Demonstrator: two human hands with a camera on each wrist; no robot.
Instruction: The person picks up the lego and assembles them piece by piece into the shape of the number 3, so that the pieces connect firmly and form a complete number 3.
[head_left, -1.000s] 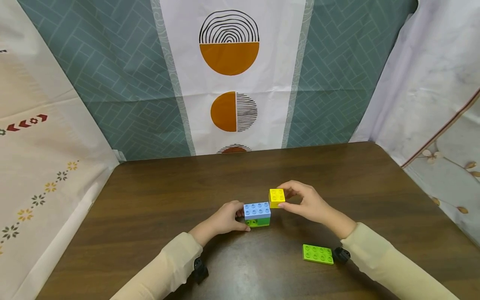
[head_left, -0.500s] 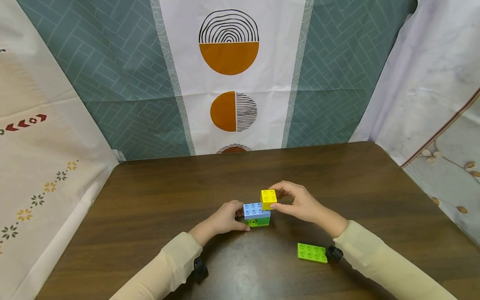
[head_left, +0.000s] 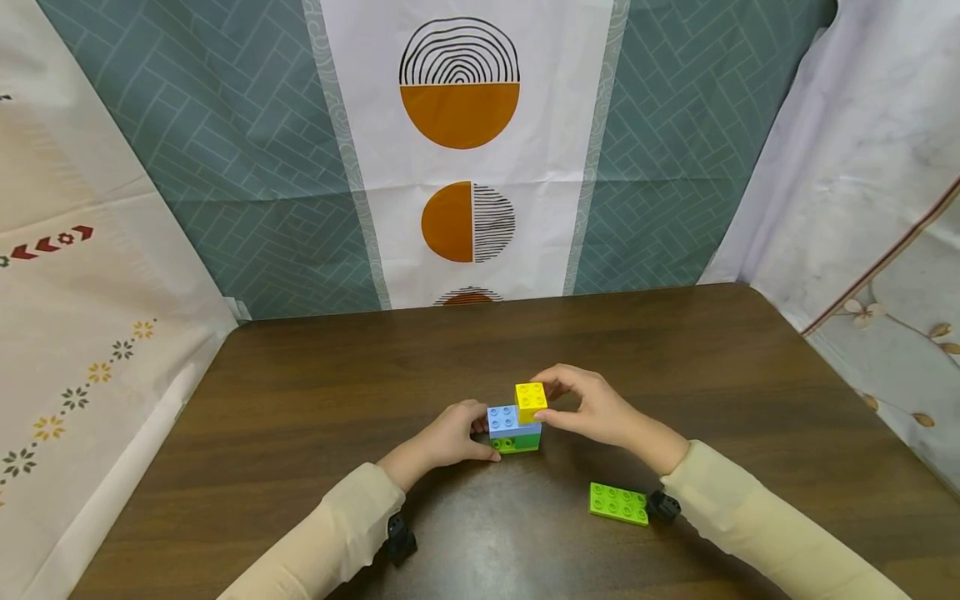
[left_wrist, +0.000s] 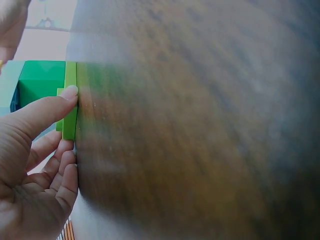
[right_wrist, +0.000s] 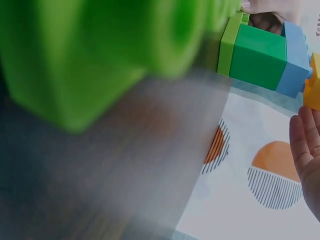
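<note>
A small toy-brick stack stands at mid-table: a lime base plate (left_wrist: 70,117), a green brick (right_wrist: 257,55) on its right part and a light-blue eight-stud brick (head_left: 502,423) on top. My left hand (head_left: 448,435) pinches the base plate's left end between thumb and fingers. Above the right end of the blue brick, my right hand (head_left: 600,407) pinches a yellow four-stud brick (head_left: 530,402) by its right side. In the right wrist view the yellow brick sits right at the blue studs, slightly tilted.
A loose lime plate (head_left: 618,504) lies on the brown table (head_left: 322,400) beside the right wrist's black camera (head_left: 663,507); it looms blurred in the right wrist view. Patterned cloths (head_left: 285,167) hang behind the table and at both sides.
My right hand has brought the yellow brick left, from beside the stack to over the blue brick's right end, then slightly down. The loose lime plate slid left along with the right wrist. The left hand stayed put.
</note>
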